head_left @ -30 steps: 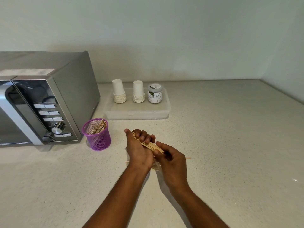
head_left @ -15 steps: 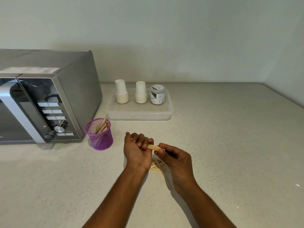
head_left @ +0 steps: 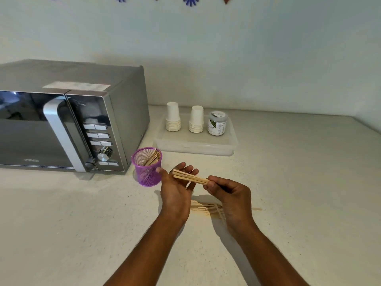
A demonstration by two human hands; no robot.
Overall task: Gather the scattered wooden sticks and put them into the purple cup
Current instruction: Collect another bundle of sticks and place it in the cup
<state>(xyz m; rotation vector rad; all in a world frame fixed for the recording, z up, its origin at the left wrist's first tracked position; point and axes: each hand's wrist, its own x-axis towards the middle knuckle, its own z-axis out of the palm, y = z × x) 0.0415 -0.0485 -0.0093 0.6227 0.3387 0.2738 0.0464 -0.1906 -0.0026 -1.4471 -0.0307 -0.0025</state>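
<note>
A purple mesh cup stands on the counter in front of the microwave, with several wooden sticks leaning inside it. A bundle of wooden sticks is held level above the counter. My right hand pinches its right end. My left hand is spread with fingers apart; the bundle's left end rests against its fingers, just right of the cup. More loose sticks lie on the counter under my hands, partly hidden by my right wrist. One stick tip pokes out to the right.
A silver microwave fills the left side. Behind the cup a clear plastic tray carries two stacks of white paper cups and a small jar. The wall runs along the back.
My left hand has opened its fingers around the bundle, and both hands have lifted the sticks toward the cup. The camera has tilted up, showing more wall.
</note>
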